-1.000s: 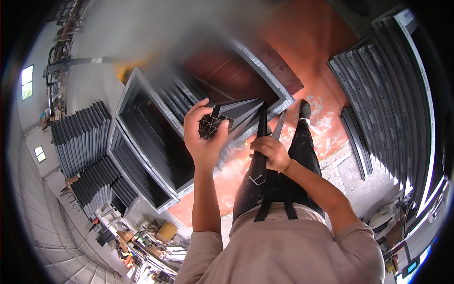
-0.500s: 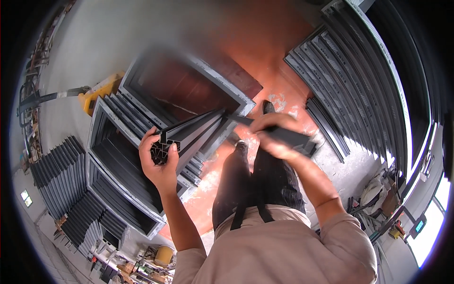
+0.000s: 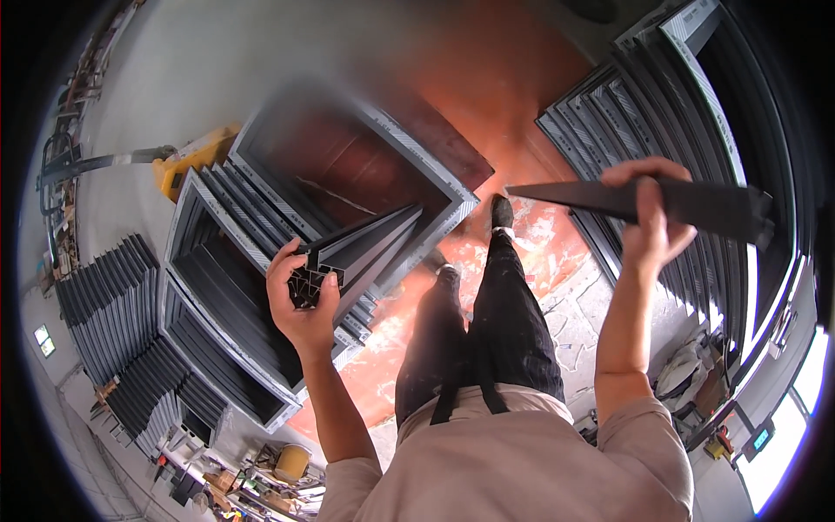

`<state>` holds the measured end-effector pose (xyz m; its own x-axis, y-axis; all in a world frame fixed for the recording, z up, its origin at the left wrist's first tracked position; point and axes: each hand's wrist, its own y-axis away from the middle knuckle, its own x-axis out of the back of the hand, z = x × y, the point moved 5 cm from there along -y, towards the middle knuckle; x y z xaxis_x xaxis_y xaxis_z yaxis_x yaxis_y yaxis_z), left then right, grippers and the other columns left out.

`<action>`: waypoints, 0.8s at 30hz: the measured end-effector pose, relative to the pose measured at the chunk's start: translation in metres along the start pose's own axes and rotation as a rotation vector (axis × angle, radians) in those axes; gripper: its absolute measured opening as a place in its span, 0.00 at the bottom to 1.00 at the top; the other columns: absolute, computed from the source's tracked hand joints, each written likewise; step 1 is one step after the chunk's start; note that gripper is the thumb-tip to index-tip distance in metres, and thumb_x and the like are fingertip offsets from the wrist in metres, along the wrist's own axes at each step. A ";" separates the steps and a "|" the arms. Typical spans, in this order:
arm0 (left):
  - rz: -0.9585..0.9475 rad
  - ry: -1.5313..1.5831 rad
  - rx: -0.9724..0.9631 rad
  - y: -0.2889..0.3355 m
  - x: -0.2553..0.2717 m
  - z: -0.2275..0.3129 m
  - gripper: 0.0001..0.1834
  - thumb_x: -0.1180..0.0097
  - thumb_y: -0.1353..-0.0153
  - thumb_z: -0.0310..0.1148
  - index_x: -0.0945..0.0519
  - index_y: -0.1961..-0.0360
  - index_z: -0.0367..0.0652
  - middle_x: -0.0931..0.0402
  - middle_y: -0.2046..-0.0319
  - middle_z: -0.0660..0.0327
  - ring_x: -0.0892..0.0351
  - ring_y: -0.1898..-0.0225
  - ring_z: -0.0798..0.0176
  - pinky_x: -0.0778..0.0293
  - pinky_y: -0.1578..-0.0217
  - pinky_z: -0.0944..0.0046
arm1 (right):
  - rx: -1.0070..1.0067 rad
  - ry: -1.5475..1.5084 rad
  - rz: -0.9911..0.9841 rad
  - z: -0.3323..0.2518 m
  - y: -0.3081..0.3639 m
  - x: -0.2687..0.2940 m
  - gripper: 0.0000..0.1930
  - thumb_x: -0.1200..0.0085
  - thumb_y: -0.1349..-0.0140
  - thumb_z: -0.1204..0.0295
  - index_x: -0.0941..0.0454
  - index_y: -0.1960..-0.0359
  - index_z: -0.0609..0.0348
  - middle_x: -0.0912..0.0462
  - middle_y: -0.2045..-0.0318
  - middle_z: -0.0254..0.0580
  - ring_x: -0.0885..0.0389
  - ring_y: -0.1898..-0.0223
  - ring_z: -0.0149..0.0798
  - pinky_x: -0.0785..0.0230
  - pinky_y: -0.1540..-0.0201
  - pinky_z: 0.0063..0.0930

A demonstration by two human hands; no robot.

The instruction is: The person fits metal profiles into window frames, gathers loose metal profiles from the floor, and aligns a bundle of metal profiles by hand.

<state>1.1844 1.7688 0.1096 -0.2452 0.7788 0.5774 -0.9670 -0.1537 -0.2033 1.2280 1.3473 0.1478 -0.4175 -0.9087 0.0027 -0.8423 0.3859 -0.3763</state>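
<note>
My left hand (image 3: 300, 304) is closed round the near end of a bundle of dark metal profiles (image 3: 370, 252), whose hollow cut ends face me. The bundle reaches away over the stacked frames on the left. Out to the right, my right hand (image 3: 654, 213) grips a separate dark profile (image 3: 713, 204), fingers over its top and thumb on the near side. This piece points left with its narrow far end above the red floor, close to my foot. The two hands are well apart.
Dark rectangular frames (image 3: 417, 157) lie stacked on the left, near a yellow pallet jack (image 3: 174, 178). More frames (image 3: 609, 113) lean in a row at the right. Further stacks of profiles (image 3: 109, 304) stand at the far left. A yellow bucket (image 3: 292, 463) sits among clutter at lower left.
My right hand has swung right and outward, carrying its profile away from the bundle towards the leaning frames. The left hand keeps its hold, nearly in place. One foot has stepped forward.
</note>
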 end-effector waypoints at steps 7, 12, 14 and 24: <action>-0.018 -0.095 -0.045 -0.005 -0.001 0.002 0.23 0.34 0.49 0.22 0.23 0.49 0.43 0.23 0.42 0.51 0.21 0.49 0.62 0.25 0.50 0.66 | 0.070 0.106 0.025 0.121 0.013 -0.012 0.06 0.46 0.33 0.75 0.20 0.64 0.66 0.14 0.70 0.44 0.17 0.70 0.33 0.24 0.61 0.27; -0.031 -0.097 -0.028 -0.007 -0.003 0.007 0.25 0.37 0.53 0.20 0.24 0.50 0.43 0.23 0.42 0.48 0.22 0.47 0.58 0.26 0.49 0.64 | 0.072 0.068 0.009 0.180 0.022 -0.024 0.02 0.42 0.37 0.82 0.20 0.64 0.69 0.15 0.69 0.43 0.19 0.69 0.32 0.26 0.62 0.24; -0.030 -0.038 -0.001 -0.007 -0.004 0.007 0.26 0.38 0.53 0.20 0.25 0.50 0.43 0.25 0.42 0.47 0.23 0.43 0.54 0.28 0.45 0.60 | 0.064 0.073 0.050 0.203 0.025 -0.024 0.03 0.39 0.40 0.82 0.19 0.65 0.68 0.15 0.68 0.42 0.18 0.68 0.31 0.26 0.62 0.24; -0.052 -0.047 -0.017 -0.009 -0.005 0.002 0.25 0.37 0.50 0.23 0.26 0.48 0.44 0.25 0.41 0.45 0.24 0.42 0.53 0.30 0.41 0.58 | 0.088 -0.019 0.139 0.202 0.006 -0.025 0.19 0.41 0.42 0.86 0.31 0.50 0.73 0.15 0.66 0.52 0.17 0.65 0.37 0.24 0.55 0.31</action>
<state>1.1945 1.7649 0.1099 -0.1977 0.7559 0.6241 -0.9773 -0.1029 -0.1850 1.3021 1.3404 -0.0422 -0.5204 -0.8509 -0.0719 -0.7436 0.4930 -0.4517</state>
